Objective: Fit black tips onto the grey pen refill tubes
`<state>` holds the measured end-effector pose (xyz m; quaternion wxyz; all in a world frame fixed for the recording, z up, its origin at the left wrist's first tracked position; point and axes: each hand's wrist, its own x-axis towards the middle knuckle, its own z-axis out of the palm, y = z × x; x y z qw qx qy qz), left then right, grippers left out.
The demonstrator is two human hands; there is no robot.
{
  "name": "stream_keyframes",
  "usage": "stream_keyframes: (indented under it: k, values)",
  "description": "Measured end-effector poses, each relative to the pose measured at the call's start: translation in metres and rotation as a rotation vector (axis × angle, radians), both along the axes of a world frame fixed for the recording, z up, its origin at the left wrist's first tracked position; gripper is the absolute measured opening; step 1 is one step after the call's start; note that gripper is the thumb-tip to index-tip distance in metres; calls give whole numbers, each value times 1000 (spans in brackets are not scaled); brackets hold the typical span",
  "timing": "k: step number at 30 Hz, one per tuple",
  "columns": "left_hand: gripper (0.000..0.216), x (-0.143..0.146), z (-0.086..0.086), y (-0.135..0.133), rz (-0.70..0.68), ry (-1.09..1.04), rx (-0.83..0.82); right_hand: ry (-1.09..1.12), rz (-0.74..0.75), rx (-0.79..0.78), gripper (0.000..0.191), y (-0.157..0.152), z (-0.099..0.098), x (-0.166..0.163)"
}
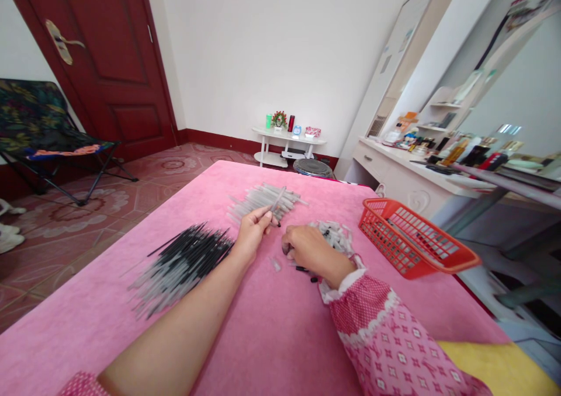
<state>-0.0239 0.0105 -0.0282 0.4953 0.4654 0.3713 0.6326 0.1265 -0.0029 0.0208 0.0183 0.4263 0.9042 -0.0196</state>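
Observation:
My left hand [254, 228] pinches a clear pen barrel [277, 200] between thumb and fingers, its tip tilted up over the pink table [263, 337]. My right hand [309, 251] rests closed on the cloth just to the right, fingers curled over small parts I cannot make out. A pile of clear barrels [263, 200] lies behind the left hand. A heap of black-tipped refills [182, 264] lies to the left. A pile of small caps [335, 235] sits behind the right hand.
A red plastic basket [416, 241] stands at the table's right edge. A dressing table with bottles [438, 156] is to the right. A small white side table [287, 142] stands at the far wall, a folding chair [48, 130] and red door at left.

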Motion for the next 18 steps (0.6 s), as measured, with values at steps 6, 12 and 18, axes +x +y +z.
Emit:
stream_keyframes:
  k: [6, 12, 18]
  values:
    - [40, 0, 1, 0, -20, 24, -3, 328, -62, -33, 20, 16, -9, 6]
    - [39, 5, -2, 0, -36, 154, -1, 1114, -320, 41, 25, 43, -2, 31]
    - [38, 9, -4, -2, -89, 255, 42, 1608, -443, -287, 30, 41, 17, 46]
